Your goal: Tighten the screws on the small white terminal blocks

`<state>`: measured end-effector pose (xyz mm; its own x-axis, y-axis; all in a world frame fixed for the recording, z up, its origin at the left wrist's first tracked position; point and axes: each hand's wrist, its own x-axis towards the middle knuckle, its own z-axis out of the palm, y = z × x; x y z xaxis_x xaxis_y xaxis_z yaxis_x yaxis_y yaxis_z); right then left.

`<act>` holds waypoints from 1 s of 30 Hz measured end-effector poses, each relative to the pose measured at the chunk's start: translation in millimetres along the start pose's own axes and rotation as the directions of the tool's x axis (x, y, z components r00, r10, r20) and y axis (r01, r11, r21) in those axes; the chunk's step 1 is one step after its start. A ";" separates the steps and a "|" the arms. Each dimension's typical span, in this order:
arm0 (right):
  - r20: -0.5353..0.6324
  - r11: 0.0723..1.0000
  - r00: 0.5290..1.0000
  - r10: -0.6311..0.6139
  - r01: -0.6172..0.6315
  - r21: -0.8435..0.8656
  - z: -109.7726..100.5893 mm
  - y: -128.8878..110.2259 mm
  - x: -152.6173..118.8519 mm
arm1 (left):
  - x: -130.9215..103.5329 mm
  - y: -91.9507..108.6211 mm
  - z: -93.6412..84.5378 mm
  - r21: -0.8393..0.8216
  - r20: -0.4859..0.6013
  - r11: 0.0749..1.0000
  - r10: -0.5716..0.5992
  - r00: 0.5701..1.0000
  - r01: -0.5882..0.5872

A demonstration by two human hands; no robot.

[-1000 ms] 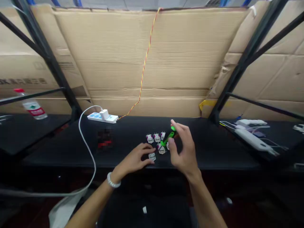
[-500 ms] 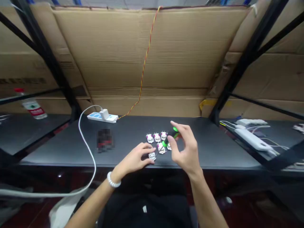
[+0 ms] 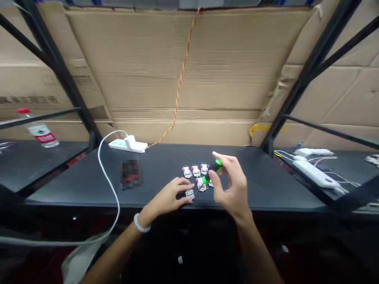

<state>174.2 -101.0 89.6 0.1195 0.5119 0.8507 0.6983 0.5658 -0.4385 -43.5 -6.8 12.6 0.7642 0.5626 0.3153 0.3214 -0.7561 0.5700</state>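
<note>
Near the front edge of the dark tabletop point(image 3: 166, 165), my left hand point(image 3: 171, 194) is closed with thumb and fingers around a small white plastic part point(image 3: 190, 194). My right hand point(image 3: 232, 183) grips a black and green screwdriver point(image 3: 213, 169) by its handle, tilted with the shaft running down to the left. Its thin tip comes close to the white part; whether they touch I cannot tell. Beyond my hands sit several similar white parts with purple sides, among them one point(image 3: 196, 170) in the back row and one point(image 3: 201, 184) beneath the screwdriver, partly covered.
A white power strip point(image 3: 139, 147) with a plugged-in charger lies at the back left; its white cable point(image 3: 108, 179) loops over the front edge. Left of my hands is a blurred dark object point(image 3: 130, 174). Black metal posts point(image 3: 284, 106) flank the table, and cardboard point(image 3: 142, 79) closes the back.
Both hands hold almost the same position. The screwdriver and the white part have barely shifted.
</note>
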 end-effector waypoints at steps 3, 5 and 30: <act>-0.007 1.000 1.000 0.004 -0.003 0.009 0.5 3.2 -0.1 | -0.1 0.5 -0.4 0.007 -0.001 1.000 0.009 1.000 -0.008; -0.007 1.000 1.000 0.010 -0.010 0.027 0.8 3.8 -0.6 | 0.0 0.5 -0.6 0.009 -0.009 1.000 0.010 1.000 -0.010; -0.030 1.000 0.999 -0.025 0.025 -0.012 1.5 4.7 -0.1 | 0.0 3.9 -1.9 -0.001 0.006 1.000 0.013 1.000 -0.013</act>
<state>176.4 -97.4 87.1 0.1231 0.4778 0.8698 0.7092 0.5707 -0.4139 -43.4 -9.1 16.3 0.7716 0.5509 0.3182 0.3110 -0.7629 0.5667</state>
